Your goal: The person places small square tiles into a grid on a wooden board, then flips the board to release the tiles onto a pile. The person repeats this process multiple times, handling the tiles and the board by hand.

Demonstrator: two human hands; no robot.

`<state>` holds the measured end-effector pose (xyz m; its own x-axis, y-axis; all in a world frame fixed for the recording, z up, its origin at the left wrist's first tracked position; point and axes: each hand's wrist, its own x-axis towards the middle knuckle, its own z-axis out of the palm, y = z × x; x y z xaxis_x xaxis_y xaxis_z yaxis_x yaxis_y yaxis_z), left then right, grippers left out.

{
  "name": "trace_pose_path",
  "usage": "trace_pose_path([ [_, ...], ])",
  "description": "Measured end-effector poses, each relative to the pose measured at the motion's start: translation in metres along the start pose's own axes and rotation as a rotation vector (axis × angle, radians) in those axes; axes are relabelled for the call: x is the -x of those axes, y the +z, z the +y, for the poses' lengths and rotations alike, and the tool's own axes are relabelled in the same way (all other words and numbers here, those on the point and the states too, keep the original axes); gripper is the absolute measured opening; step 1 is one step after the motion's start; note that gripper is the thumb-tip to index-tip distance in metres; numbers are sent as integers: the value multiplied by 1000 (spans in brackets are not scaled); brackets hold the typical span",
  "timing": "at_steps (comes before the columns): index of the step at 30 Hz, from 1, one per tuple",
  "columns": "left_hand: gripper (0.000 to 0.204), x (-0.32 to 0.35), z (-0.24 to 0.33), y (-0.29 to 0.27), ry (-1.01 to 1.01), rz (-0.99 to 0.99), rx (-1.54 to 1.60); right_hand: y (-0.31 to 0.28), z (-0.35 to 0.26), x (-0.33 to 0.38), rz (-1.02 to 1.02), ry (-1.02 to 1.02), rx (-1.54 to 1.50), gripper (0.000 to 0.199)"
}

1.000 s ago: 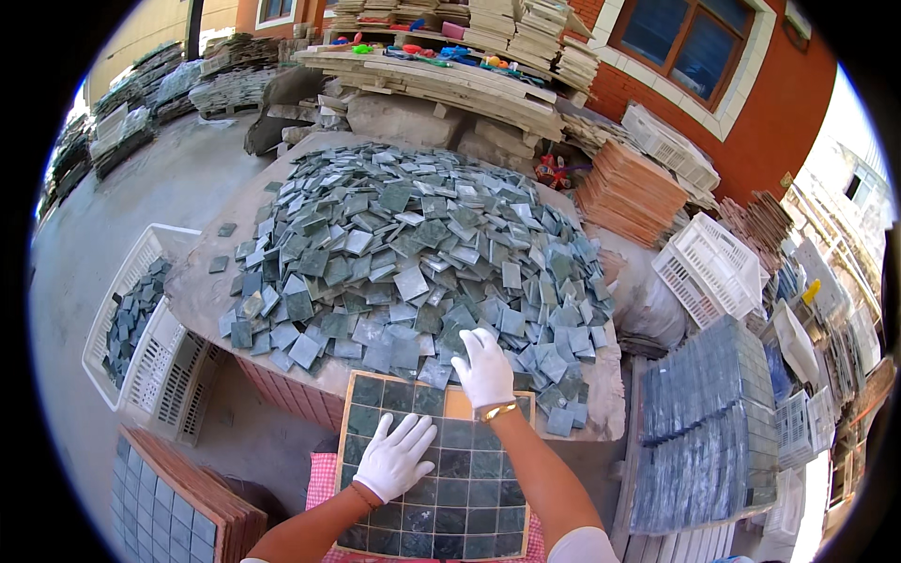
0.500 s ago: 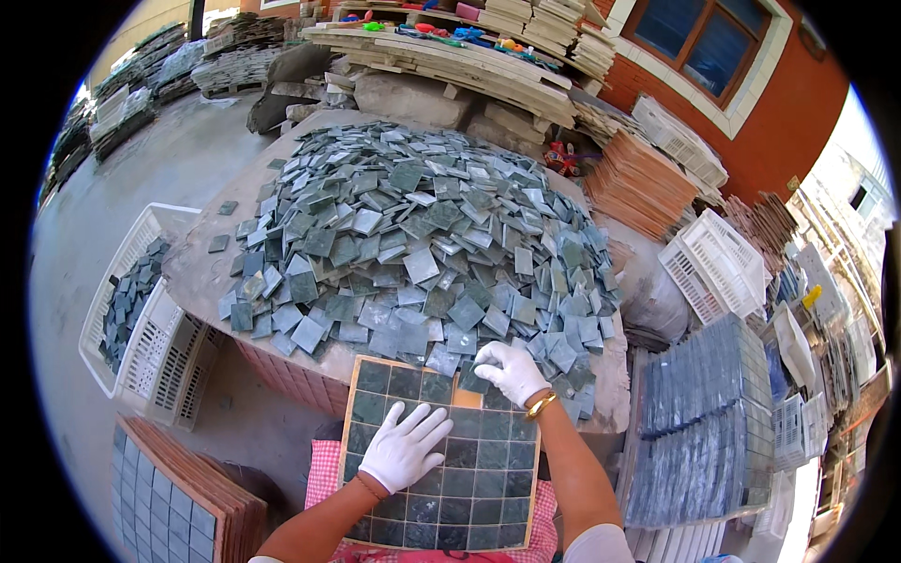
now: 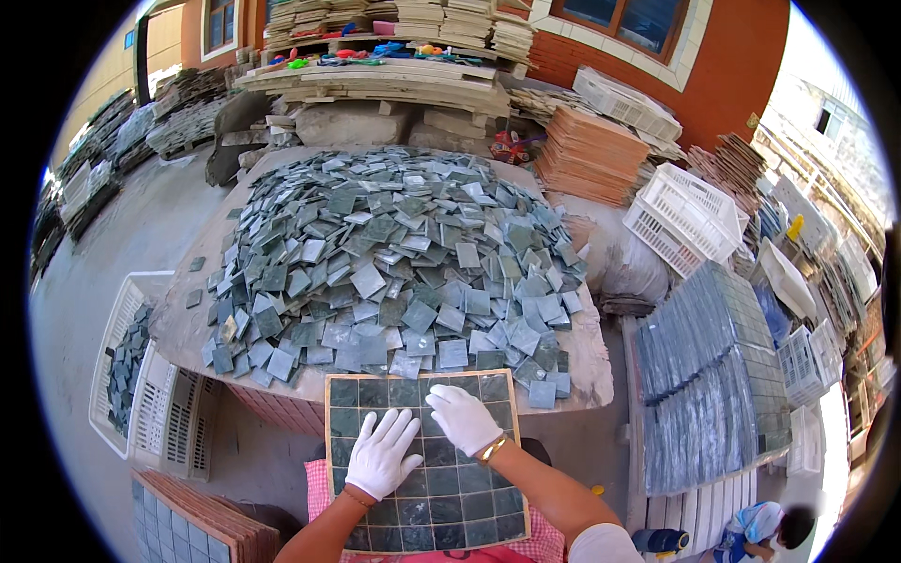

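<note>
Resting flat, fingers spread, the gloved left hand [image 3: 380, 454] grips nothing on the left half of the framed tile panel [image 3: 446, 509], which lies on a pink checked cloth [image 3: 317, 490] beside the near edge of the table [image 3: 591, 371]. The gloved right hand [image 3: 465, 420] bends over the panel by its far edge; whether it grasps anything, I cannot tell. Loose green-grey tiles [image 3: 367, 281] heap across the table.
</note>
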<state>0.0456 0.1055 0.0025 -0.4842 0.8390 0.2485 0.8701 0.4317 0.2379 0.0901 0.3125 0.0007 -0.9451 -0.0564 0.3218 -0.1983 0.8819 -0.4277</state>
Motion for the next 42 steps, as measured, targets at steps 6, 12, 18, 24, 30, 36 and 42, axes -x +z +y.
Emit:
trace_pose_path([
  [6,65,-3,-3,3,-137,9,-8,17,-18,-3,-38,-70,90,56],
  [12,66,-1,-33,2,-223,66,-144,-16,40,8,-51,87,419,67],
  [18,66,-33,-22,-2,111,-47,-81,-26,47,11,50,14,389,62],
  [24,59,-75,-64,-10,377,-83,-171,-23,50,11,81,6,342,59],
  [30,47,-98,-141,-34,-16,117,-457,-25,49,10,193,47,294,59],
  [36,51,-90,-113,-23,-151,312,-60,-15,26,14,91,259,474,72],
  [42,55,-53,-110,17,-209,267,712,55,-98,3,-224,-61,146,79],
])
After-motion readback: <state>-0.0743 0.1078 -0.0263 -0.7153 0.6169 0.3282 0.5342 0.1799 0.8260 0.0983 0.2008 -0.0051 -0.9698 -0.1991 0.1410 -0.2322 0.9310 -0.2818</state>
